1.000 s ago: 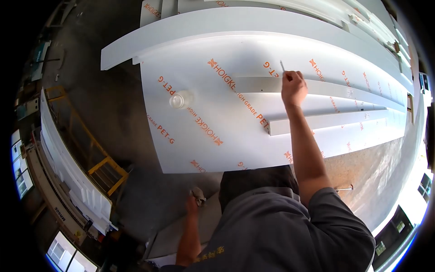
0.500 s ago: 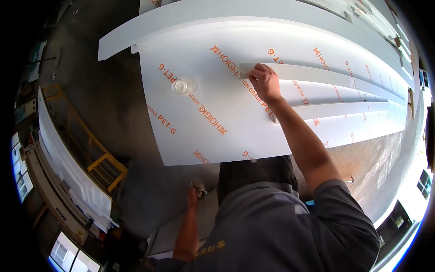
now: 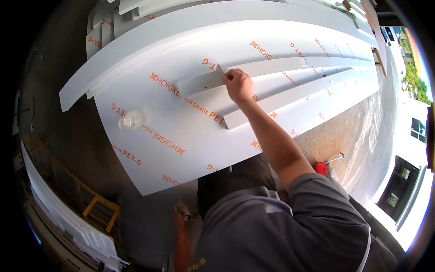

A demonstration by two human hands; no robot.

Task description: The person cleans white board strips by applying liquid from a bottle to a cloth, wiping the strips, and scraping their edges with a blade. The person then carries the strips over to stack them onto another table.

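Observation:
My right hand (image 3: 240, 86) is closed in a pinch over a long white strip (image 3: 272, 66), a short way in from the strip's left end. A small thin grey edge sticks up at the fingertips; what it belongs to I cannot make out. Below lies a second long white strip (image 3: 290, 97). Both rest on a large white sheet (image 3: 149, 174) printed with orange lettering. Low beside my body, my left hand (image 3: 179, 221) is closed around a crumpled beige rag (image 3: 183, 210), partly hidden in shadow.
A clear plastic cup (image 3: 128, 121) stands on the sheet's left part. Along the far edge runs a long white board (image 3: 149, 36), with more boards stacked behind. A yellow metal frame (image 3: 102, 206) and white panels (image 3: 68, 217) stand at left. Something red (image 3: 321, 168) is at right.
The camera view has turned and shifted. My right hand has moved along the strip, rightward from its left end. The left hand stays low with the rag.

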